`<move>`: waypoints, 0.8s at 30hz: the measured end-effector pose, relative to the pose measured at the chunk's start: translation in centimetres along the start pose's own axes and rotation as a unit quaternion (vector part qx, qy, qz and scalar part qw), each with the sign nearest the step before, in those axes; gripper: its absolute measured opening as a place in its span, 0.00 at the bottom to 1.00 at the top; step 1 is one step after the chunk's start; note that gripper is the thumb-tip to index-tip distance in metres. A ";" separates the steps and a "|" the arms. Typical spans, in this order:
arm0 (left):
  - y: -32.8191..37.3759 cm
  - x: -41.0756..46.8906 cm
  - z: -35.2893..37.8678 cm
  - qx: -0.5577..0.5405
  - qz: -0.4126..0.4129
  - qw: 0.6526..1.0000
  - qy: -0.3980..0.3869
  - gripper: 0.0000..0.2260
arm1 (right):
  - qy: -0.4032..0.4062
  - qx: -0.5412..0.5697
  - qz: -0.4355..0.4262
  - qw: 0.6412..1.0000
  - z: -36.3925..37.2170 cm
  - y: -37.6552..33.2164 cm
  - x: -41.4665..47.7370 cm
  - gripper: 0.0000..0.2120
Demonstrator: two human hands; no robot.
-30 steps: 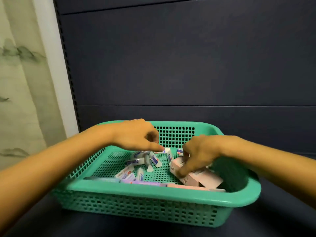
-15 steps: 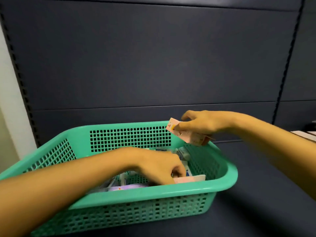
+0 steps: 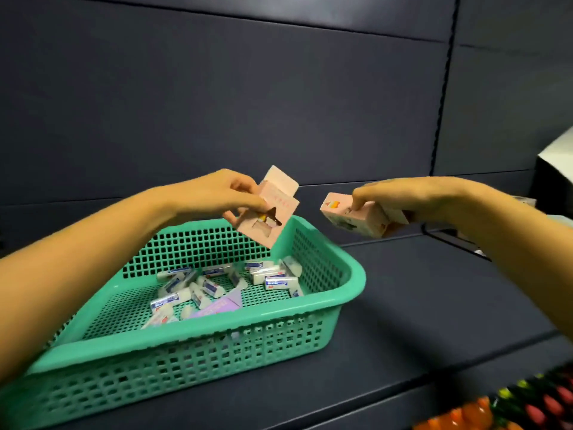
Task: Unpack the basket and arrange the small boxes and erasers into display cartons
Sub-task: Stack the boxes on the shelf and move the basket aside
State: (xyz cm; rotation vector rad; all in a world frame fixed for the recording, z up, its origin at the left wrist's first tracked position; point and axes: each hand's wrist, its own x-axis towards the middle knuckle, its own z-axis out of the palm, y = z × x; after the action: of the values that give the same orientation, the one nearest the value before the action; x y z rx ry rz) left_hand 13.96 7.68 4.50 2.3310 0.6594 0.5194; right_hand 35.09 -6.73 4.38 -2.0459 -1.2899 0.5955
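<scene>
Dark blue shelf (image 3: 434, 305) with matching back panel. A green basket (image 3: 248, 321) sits on it at 7 o'clock in the frame. The left hand (image 3: 214, 197) pinches a pink carton (image 3: 285, 203), flap open, above the basket's far rim. At 3 o'clock of the carton, the right hand (image 3: 409, 193) has its fingers clamped on a pink box (image 3: 341, 215), clear of the basket. Erasers (image 3: 276, 282) and a purple box (image 3: 217, 307) lie inside. Assessment: the cardboard is light, thin and crushable; hold it by the flat faces, not the flap.
</scene>
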 end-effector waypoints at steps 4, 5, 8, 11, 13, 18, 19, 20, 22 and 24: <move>3.2 2.1 2.4 -0.006 0.030 0.999 0.036 0.10 | 0.030 0.013 0.033 0.999 -3.6 3.7 -1.2 0.09; 4.1 2.7 3.1 -0.006 0.039 0.998 0.040 0.11 | 0.042 0.011 0.036 0.998 -4.7 4.8 -1.6 0.09; 7.3 4.7 5.5 -0.022 0.068 0.996 0.052 0.11 | 0.077 0.002 0.035 0.996 -8.5 8.3 -3.2 0.09; 10.8 7.1 9.0 -0.051 0.083 0.994 0.052 0.10 | 0.119 0.009 0.037 0.992 -12.7 12.4 -5.2 0.05; 13.1 8.7 12.0 -0.060 0.091 0.993 0.047 0.08 | 0.147 0.023 0.035 0.988 -15.5 15.5 -6.4 0.05; 17.7 12.7 20.1 -0.090 0.095 0.991 0.027 0.09 | 0.219 0.063 0.028 0.973 -21.5 23.0 -8.0 0.17; 18.2 13.4 21.5 -0.100 0.091 0.991 0.025 0.09 | 0.229 0.067 0.026 0.971 -22.3 24.2 -8.1 0.20; 18.7 14.2 22.9 -0.111 0.085 0.990 0.024 0.10 | 0.237 0.070 0.017 0.969 -23.1 25.2 -8.2 0.20; 19.5 15.7 25.5 -0.137 0.070 0.988 0.028 0.10 | 0.257 0.087 -0.001 0.962 -24.5 27.0 -8.3 0.17; 20.2 17.0 27.6 -0.158 0.052 0.985 0.042 0.10 | 0.273 0.108 -0.014 0.956 -25.6 28.3 -7.8 0.23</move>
State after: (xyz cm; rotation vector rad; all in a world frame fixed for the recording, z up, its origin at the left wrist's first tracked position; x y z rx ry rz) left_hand 48.13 -9.11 1.82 2.0590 0.4567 0.7197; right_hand 66.39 -29.75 2.04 -1.8266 -0.8797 0.1255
